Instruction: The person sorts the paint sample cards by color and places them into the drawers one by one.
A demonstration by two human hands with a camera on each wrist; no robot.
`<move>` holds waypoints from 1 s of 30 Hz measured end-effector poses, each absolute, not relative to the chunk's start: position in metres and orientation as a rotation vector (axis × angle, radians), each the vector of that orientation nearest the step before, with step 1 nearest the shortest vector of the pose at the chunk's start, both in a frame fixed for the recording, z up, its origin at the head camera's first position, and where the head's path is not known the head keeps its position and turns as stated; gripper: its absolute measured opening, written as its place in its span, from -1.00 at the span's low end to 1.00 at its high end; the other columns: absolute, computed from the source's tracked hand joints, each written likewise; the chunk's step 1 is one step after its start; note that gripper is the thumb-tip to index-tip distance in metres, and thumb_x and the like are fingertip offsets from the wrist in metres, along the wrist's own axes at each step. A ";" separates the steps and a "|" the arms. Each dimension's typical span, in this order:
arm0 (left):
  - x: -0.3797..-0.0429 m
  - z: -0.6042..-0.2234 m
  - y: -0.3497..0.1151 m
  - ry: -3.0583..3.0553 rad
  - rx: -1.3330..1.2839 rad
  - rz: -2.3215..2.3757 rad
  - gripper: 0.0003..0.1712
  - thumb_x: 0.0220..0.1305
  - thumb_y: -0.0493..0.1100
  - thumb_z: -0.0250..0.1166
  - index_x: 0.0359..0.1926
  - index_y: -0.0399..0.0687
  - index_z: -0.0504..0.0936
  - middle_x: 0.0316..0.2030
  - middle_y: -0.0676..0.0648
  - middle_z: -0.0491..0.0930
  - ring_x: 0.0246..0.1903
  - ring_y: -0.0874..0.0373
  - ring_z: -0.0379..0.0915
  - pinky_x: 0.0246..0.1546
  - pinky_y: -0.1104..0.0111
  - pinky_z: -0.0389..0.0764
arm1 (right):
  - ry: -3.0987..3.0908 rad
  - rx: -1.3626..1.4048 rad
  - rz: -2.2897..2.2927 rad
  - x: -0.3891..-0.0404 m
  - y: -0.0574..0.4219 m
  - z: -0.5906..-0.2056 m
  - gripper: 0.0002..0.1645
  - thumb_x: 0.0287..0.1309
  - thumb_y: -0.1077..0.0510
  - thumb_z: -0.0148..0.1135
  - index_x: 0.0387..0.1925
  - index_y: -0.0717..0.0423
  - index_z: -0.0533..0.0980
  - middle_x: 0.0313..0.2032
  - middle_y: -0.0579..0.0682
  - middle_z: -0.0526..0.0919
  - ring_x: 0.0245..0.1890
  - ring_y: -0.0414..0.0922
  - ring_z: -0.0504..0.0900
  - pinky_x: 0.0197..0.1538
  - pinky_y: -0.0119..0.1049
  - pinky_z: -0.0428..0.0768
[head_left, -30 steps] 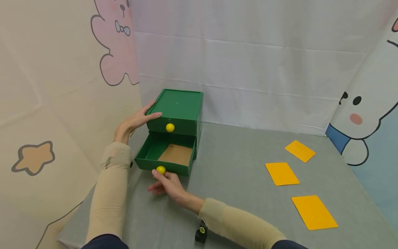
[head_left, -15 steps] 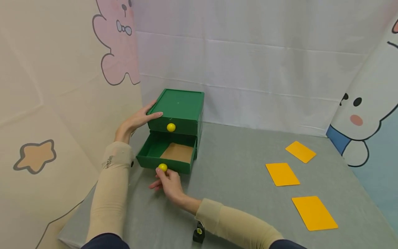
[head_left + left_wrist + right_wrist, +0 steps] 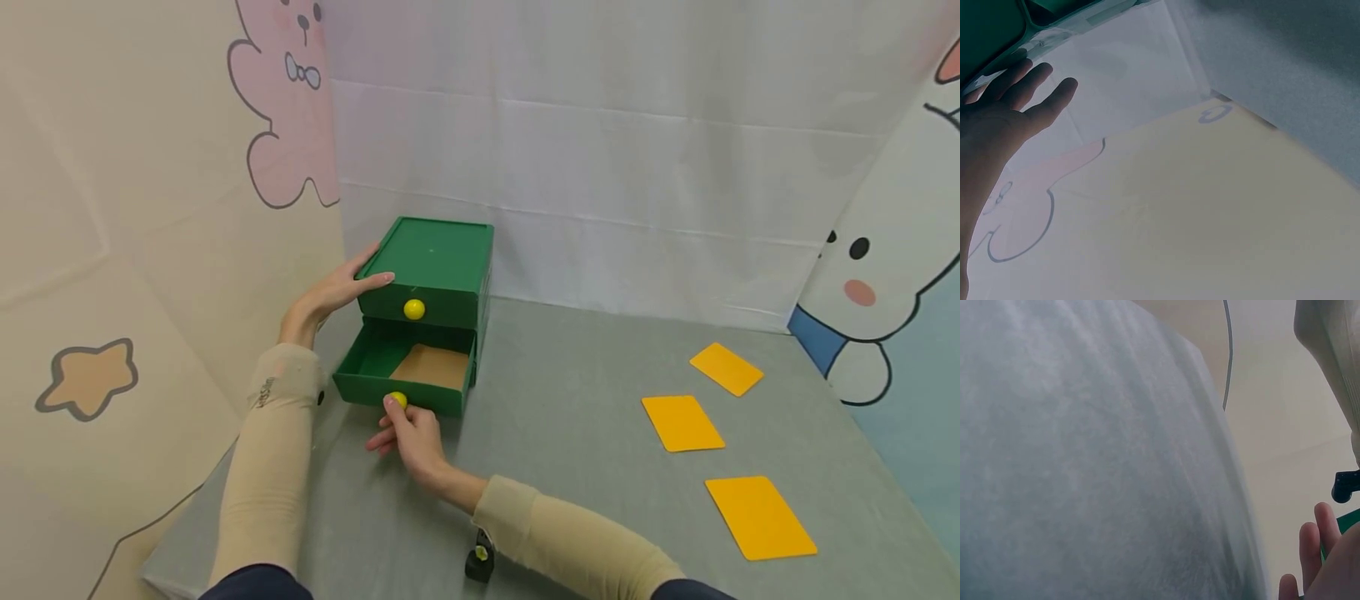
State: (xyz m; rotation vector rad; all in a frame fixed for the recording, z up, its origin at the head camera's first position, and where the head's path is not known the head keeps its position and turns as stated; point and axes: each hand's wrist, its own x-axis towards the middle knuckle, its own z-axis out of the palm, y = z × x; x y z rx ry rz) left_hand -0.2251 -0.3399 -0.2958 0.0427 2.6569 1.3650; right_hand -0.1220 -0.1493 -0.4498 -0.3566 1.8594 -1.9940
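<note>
A green two-drawer box (image 3: 438, 250) stands at the back left of the table in the head view. Its upper drawer with a yellow knob (image 3: 414, 309) is closed. The lower drawer (image 3: 360, 354) is pulled out, and a flat brown piece (image 3: 429, 367) lies inside it. My left hand (image 3: 333, 292) rests on the box's left side, thumb over the top front edge. In the left wrist view several fingers (image 3: 1035, 87) extend beside the green box. My right hand (image 3: 416, 440) pinches the lower drawer's yellow knob (image 3: 399, 399) between thumb and finger, the other fingers loosely out below.
Three yellow-orange cards lie on the grey table to the right: a far card (image 3: 726, 369), a middle card (image 3: 682, 423) and a near card (image 3: 761, 517). A white curtain (image 3: 600, 192) hangs behind; a printed cream cloth (image 3: 150, 208) borders the left side.
The lower drawer has slid slightly inward toward the box, my right hand moving with its knob. The left hand stays in place on the box. The cards have not moved.
</note>
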 end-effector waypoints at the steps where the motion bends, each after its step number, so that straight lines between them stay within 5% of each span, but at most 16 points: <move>1: -0.225 -0.295 -0.340 2.658 0.046 1.365 -0.03 0.37 0.17 0.09 0.54 0.22 -0.33 0.55 -0.07 -0.42 0.53 -0.14 -0.50 0.40 -0.30 -0.26 | 1.863 -0.356 -1.996 -0.122 -0.150 -0.449 -0.43 0.35 -0.25 -0.01 -0.37 0.18 0.56 -0.47 0.26 0.74 -0.33 0.37 0.65 -0.15 0.10 0.65; 19: -0.229 -0.297 -0.343 2.651 0.030 1.355 -0.02 0.35 0.21 0.09 0.54 0.22 -0.33 0.55 -0.07 -0.41 0.53 -0.15 -0.50 0.39 -0.32 -0.25 | 1.945 -0.335 -1.996 -0.136 -0.152 -0.446 -0.45 0.36 -0.24 -0.01 -0.36 0.17 0.54 -0.49 0.24 0.74 -0.35 0.32 0.67 -0.17 0.03 0.66; 23: -0.229 -0.298 -0.343 2.640 0.036 1.371 -0.02 0.36 0.20 0.10 0.54 0.24 -0.32 0.55 -0.06 -0.41 0.53 -0.13 -0.51 0.40 -0.32 -0.25 | 1.970 -0.338 -1.996 -0.140 -0.152 -0.441 -0.48 0.39 -0.18 -0.02 -0.35 0.19 0.53 -0.45 0.30 0.73 -0.43 0.22 0.69 -0.24 -0.13 0.67; 30: -0.228 -0.297 -0.342 2.639 0.031 1.368 -0.04 0.37 0.18 0.09 0.54 0.24 -0.33 0.55 -0.06 -0.42 0.53 -0.13 -0.51 0.40 -0.31 -0.24 | 2.023 -0.294 -1.992 -0.156 -0.156 -0.446 -0.44 0.36 -0.25 -0.02 -0.34 0.16 0.53 -0.48 0.22 0.75 -0.39 0.22 0.69 -0.15 -0.02 0.63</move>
